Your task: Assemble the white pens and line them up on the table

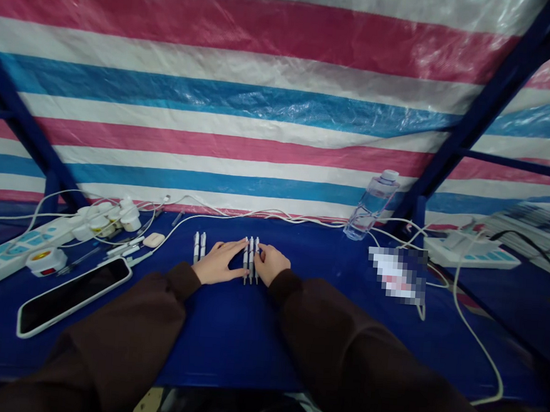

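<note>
Three slim pens with pale upper parts and dark grips (251,261) lie side by side on the blue tabletop (237,341), pointing away from me. Along their left side is my left hand (219,262), thumb and forefinger spread, the tips touching the leftmost pen near its two ends. My right hand (273,266) is closed, its curled fingers pinching the rightmost pen of the three. Two more pens (199,246) lie parallel just left of my left hand, which partly hides their lower ends.
On the left are a phone (74,297), a small cream case (154,240) and a power strip (22,248) with plugs and cables. A clear bottle (372,205) stands back right, near a blurred-out item (398,274) and another power strip (472,253). Striped sheeting (243,116) hangs behind.
</note>
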